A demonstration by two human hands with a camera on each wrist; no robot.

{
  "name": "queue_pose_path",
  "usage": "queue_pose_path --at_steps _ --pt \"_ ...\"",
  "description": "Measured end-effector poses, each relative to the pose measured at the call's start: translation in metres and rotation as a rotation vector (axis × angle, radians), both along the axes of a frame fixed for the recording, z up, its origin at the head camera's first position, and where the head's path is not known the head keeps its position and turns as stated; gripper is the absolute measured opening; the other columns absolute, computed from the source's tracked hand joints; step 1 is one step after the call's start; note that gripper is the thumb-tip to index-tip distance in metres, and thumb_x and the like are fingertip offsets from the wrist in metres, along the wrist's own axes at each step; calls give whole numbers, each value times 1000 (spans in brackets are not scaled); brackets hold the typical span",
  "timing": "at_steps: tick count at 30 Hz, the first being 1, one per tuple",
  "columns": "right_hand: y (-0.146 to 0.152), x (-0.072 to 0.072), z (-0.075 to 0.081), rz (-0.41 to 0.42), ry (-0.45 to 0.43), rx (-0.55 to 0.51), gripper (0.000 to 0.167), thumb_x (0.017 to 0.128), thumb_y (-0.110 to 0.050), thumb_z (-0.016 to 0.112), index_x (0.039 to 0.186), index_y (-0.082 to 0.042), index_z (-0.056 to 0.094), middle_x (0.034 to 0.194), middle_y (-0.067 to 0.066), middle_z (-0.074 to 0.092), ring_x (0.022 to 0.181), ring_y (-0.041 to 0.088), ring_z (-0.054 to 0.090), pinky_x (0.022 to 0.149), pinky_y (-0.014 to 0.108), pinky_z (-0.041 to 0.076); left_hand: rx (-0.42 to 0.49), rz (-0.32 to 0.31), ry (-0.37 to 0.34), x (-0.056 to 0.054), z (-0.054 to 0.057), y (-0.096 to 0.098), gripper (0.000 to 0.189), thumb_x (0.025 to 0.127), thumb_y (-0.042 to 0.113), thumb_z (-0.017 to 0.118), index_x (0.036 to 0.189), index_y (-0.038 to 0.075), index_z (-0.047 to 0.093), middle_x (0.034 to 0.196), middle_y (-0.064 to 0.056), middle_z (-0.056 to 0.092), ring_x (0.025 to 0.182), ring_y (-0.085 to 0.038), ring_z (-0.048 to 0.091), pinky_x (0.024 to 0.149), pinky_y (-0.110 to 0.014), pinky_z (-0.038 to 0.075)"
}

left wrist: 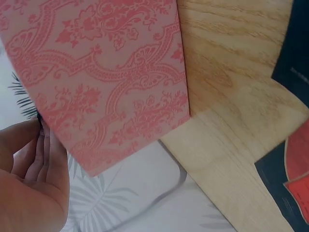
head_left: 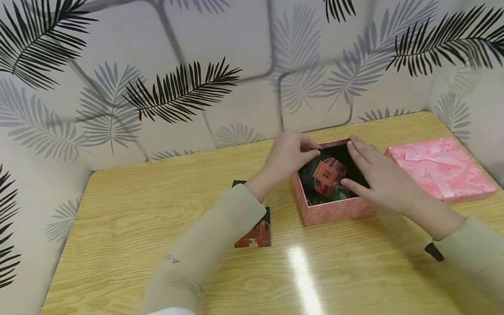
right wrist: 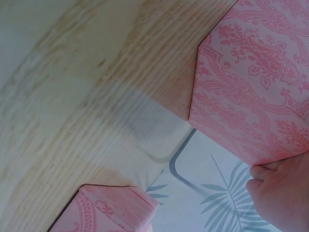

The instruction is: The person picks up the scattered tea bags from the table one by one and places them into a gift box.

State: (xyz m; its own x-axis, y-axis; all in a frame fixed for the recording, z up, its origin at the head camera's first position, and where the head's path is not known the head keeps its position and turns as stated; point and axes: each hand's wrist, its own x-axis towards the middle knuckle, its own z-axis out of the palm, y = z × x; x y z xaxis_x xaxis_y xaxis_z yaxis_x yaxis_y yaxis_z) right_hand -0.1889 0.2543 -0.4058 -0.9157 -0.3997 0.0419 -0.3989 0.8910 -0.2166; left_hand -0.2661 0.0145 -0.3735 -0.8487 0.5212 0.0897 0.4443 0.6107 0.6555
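My left hand (head_left: 288,153) reaches into the far left corner of a pink patterned box (head_left: 337,211), its thumb and fingers pinching the upper edge of a black packet with a red-orange label (head_left: 327,172). The packet lies tilted inside the box, over something dark with a bit of green. In the left wrist view, the box wall (left wrist: 111,77) hides most of what these fingers (left wrist: 46,150) hold. My right hand (head_left: 382,181) rests along the box's right side with straight fingers on the rim and the thumb over the opening.
To the right of the box lies its pink lid (head_left: 451,167) with a ribbon bow. Flat on the wooden table (head_left: 149,211), left of the box, are black-and-red printed pieces (head_left: 258,234), partly covered by my left forearm. A leaf-patterned backdrop (head_left: 238,103) rises behind the table.
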Motion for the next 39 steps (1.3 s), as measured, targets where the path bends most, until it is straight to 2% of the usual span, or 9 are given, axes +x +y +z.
queue_pose_path --at_steps 8,17,24,32,39 --pt "0 -1 0 4 7 -11 91 108 -51 57 167 5 18 176 25 15 163 45 20 128 68 26 -99 -37 12 1 -5 15 17 102 20 74 113 11 84 113 -3 82 102 -13 76 88 -22 60" --pt "-1 -1 0 -1 16 -15 91 107 -50 59 167 5 19 176 25 16 163 44 21 127 68 27 -188 -81 61 3 -8 17 17 101 21 76 114 12 84 115 -1 82 105 -12 77 91 -23 61" --pt "0 -2 -1 -1 9 -7 92 107 -51 58 168 4 17 177 24 15 163 44 20 128 68 27 -148 -72 27 2 -8 12 19 102 21 75 116 13 83 117 -1 82 107 -12 76 92 -22 60" --pt "1 -2 -3 7 18 -20 93 107 -53 57 168 4 16 177 24 15 163 45 21 126 70 27 16 -59 -37 -5 -5 -11 19 102 19 74 117 9 82 114 -5 82 101 -17 77 88 -25 61" --pt "2 -2 -4 9 17 -22 93 106 -51 59 168 4 16 177 24 14 164 44 19 129 66 26 93 27 -67 -6 -1 -37 19 102 17 75 116 8 83 112 -9 82 97 -21 78 86 -29 62"
